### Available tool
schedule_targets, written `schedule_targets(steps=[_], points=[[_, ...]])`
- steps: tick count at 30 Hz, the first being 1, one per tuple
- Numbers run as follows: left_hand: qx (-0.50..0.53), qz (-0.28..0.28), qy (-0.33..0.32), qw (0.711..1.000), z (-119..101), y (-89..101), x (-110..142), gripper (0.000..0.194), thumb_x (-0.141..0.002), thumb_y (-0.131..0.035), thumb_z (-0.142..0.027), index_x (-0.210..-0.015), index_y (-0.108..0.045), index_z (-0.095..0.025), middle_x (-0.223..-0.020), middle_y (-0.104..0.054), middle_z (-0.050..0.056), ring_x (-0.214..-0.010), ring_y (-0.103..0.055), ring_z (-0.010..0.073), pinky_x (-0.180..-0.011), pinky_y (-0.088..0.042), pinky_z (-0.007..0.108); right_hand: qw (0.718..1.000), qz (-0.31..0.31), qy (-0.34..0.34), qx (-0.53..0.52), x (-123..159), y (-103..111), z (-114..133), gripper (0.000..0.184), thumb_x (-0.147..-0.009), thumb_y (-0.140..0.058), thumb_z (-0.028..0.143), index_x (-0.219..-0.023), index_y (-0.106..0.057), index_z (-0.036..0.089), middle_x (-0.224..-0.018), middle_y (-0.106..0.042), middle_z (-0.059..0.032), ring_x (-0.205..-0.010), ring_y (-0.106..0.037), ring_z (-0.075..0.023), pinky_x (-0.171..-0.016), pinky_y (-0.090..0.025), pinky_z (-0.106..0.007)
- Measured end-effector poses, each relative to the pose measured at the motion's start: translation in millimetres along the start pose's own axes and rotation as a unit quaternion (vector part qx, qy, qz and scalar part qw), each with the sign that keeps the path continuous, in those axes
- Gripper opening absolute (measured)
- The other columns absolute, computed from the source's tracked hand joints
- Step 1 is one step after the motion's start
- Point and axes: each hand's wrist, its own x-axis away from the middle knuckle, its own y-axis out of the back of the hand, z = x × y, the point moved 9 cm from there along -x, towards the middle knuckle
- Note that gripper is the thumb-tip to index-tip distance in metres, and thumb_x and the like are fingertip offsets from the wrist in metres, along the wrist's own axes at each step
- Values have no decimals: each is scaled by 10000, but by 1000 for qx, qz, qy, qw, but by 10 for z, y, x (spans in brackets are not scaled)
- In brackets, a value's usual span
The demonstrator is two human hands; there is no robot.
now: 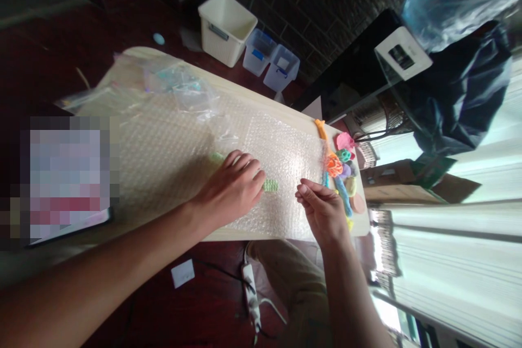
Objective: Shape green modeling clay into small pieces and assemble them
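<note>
Likely soft and light, the green strip [271,185] suits pinching at its end, three o'clock from the curled left hand [241,184]; the right hand [325,211] bunches its fingertips, both holds unclear.

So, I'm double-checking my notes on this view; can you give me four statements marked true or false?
1. The left hand and right hand are apart. True.
2. A bumpy light-green piece shows beside the left hand, on bubble wrap. True.
3. The right hand's fingers are spread wide. False: they are drawn together.
4. The white bin stands on the table. False: the white bin is off the table, beyond its far edge.
</note>
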Motion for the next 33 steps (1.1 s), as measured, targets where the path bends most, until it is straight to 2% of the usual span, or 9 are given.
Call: schedule_targets(steps=[6, 10, 15, 18, 21, 25, 29, 31, 33], points=[[-21, 29, -12, 999, -140, -150, -108, 172, -963, -609, -272, -976, -676, -114, -1001, -654, 129, -1088, -543, 304, -1023, -376, 470, 999, 29, 16, 23, 30, 21, 55, 234, -642, -942, 285, -628, -735, 177, -489, -654, 14, -436, -540, -75, -433, -449, -188], [-30, 26, -26, 999, -176, -180, -131, 119, -955, -568, -151, -978, -681, -120, -1009, -664, 132, -1122, -532, 308, -1043, -351, 482, 999, 11, 5, 31, 48, 49, 35, 232, -662, -937, 310, -693, -756, 169, -564, -717, -12, -456, -625, -106, -426, -498, -199], [10, 24, -23, 999, -165, -199, -144, 121, -957, -534, -107, -949, -650, -143, -944, -666, 100, -1060, -565, 277, -1009, -382, 448, 999, 23, 12, 40, 58, -5, 15, 221, -806, -849, 324, -951, -807, 163, -792, -807, -64, -642, -753, -148, -620, -627, -258], [72, 21, -17, 997, -152, -166, -122, 112, -956, -540, -95, -946, -636, -152, -879, -665, 63, -946, -596, 239, -944, -424, 410, 999, 33, 17, 25, 51, -45, 21, 237, -798, -858, 297, -993, -802, 175, -893, -820, -66, -788, -784, -174, -790, -652, -318], [188, 0, 14, 982, -87, -52, -78, 137, -955, -549, -83, -1012, -656, -146, -947, -696, 67, -957, -629, 220, -906, -464, 377, 999, 34, 9, 10, 50, -82, 31, 265, -750, -891, 259, -986, -800, 183, -921, -823, -62, -836, -787, -182, -834, -648, -337], [385, -51, 107, 915, 113, 100, -20, 205, -917, -620, -121, -1107, -684, -165, -1036, -726, 62, -941, -664, 182, -858, -516, 328, 999, 52, 6, -3, 75, -185, 84, 240, -668, -939, 245, -857, -801, 189, -765, -801, -33, -679, -753, -150, -657, -622, -263], [601, -30, 233, 764, 253, -45, 35, 251, -852, -716, -225, -1085, -669, -145, -916, -726, 45, -777, -686, 156, -728, -561, 302, 996, 88, 28, 0, 103, -343, 161, 194, -677, -931, 279, -691, -756, 197, -566, -700, 9, -497, -611, -94, -482, -489, -200], [671, -7, 276, 689, 243, -137, 68, 256, -832, -738, -235, -1050, -651, -133, -863, -721, 38, -735, -699, 153, -719, -582, 310, 995, 89, 34, 6, 98, -404, 173, 181, -692, -920, 291, -697, -764, 199, -562, -683, 11, -507, -581, -91, -489, -470, -209], [706, 17, 306, 638, 217, -207, 104, 223, -815, -756, -233, -986, -656, -129, -863, -725, 44, -743, -722, 159, -754, -602, 328, 996, 79, 33, 11, 81, -453, 163, 160, -718, -901, 310, -771, -796, 201, -620, -702, -1, -563, -597, -106, -533, -490, -236]])
